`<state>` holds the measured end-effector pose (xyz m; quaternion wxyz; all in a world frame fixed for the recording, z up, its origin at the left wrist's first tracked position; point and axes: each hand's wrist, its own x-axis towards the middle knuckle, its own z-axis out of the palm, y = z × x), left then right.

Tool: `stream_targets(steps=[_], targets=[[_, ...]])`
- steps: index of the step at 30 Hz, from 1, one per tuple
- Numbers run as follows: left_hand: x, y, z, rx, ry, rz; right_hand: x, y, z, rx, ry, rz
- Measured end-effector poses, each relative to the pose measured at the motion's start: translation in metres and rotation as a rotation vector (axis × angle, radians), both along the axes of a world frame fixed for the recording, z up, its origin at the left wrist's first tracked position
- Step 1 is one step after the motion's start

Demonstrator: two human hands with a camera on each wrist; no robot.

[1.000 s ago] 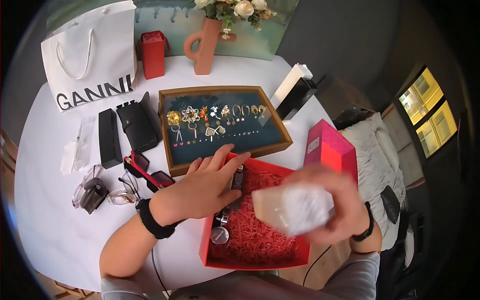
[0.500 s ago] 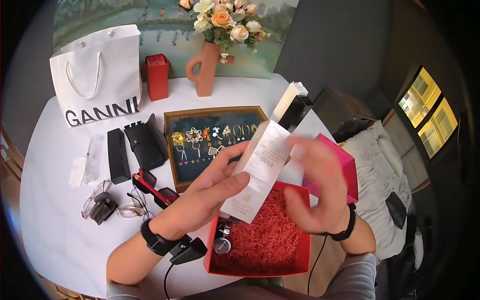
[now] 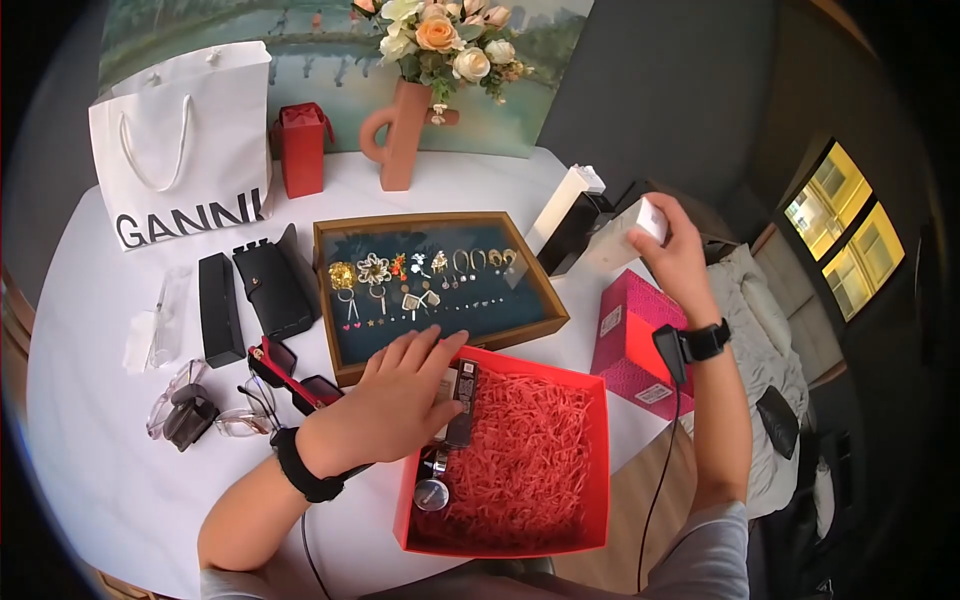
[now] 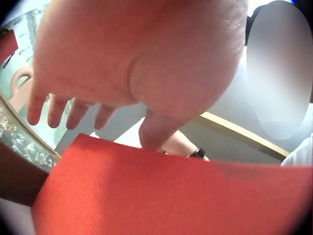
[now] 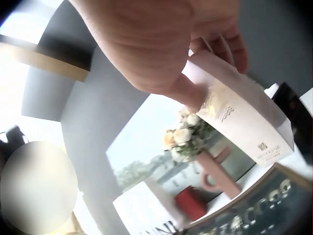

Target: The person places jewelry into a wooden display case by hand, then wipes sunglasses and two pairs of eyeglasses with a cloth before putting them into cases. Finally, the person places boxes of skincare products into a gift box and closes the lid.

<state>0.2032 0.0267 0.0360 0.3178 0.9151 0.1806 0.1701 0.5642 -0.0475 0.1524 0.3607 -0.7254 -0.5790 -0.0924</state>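
My right hand (image 3: 682,262) grips the upper end of a tall white carton (image 3: 622,240) beside the black and white boxes at the table's right. In the right wrist view, the thumb and fingers hold the printed carton (image 5: 244,115) from above, and it hangs tilted. My left hand (image 3: 388,420), fingers extended, lies over the left edge of an open red box (image 3: 598,470). Inside are red shredded paper (image 3: 530,455), a small dark carton (image 3: 461,405) partly hidden by the left hand, and a round silver-faced item (image 3: 431,494).
A wooden jewelry tray (image 3: 555,325) lies behind the red box. A pink box (image 3: 618,345) stands right, a black box (image 3: 578,232) and white box (image 3: 560,205) behind it. Sunglasses (image 3: 292,375), black cases (image 3: 275,290), a GANNI bag (image 3: 185,140) and a flower vase (image 3: 402,135) occupy the left and back.
The white carton went from over the red box, through the left hand's grasp, to the far right in my right hand. The left hand let it go and returned to the red box's edge.
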Motion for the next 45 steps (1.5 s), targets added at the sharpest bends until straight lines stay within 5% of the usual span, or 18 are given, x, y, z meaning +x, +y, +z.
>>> stream_targets(steps=[5, 12, 15, 18, 21, 23, 24, 26, 33, 45], targets=[[0.003, 0.002, -0.001, -0.027, 0.133, -0.031, 0.059, 0.021, -0.051, -0.205, -0.047, 0.085], [0.003, 0.003, -0.003, -0.055, 0.116, -0.034, 0.060, 0.036, -0.073, -0.416, -0.014, 0.078], [0.002, 0.004, -0.001, -0.059, 0.114, -0.036, 0.052, 0.034, -0.076, -0.357, -0.089, 0.043], [0.001, 0.004, -0.004, -0.050, 0.078, -0.039, 0.024, 0.032, -0.067, -0.048, -0.281, -0.067], [0.001, 0.006, -0.007, -0.027, 0.059, -0.051, -0.066, 0.015, -0.043, 0.005, -0.147, 0.259], [0.001, 0.008, -0.006, -0.018, 0.078, -0.068, -0.121, -0.011, -0.034, -0.357, 0.068, 0.600], [0.000, 0.009, -0.004, -0.046, 0.106, -0.088, -0.140, -0.012, -0.041, -0.285, -0.177, 0.840], [-0.002, 0.013, 0.003, -0.104, 0.202, -0.131, -0.171, -0.020, -0.054, -0.370, -0.216, 1.036], [-0.013, 0.045, 0.009, -0.536, 0.230, -0.348, -0.175, -0.016, -0.063, -0.555, -0.153, 0.979], [-0.015, 0.052, 0.010, -0.745, 0.194, -0.375, -0.187, -0.018, -0.057, -0.639, -0.367, 0.923]])
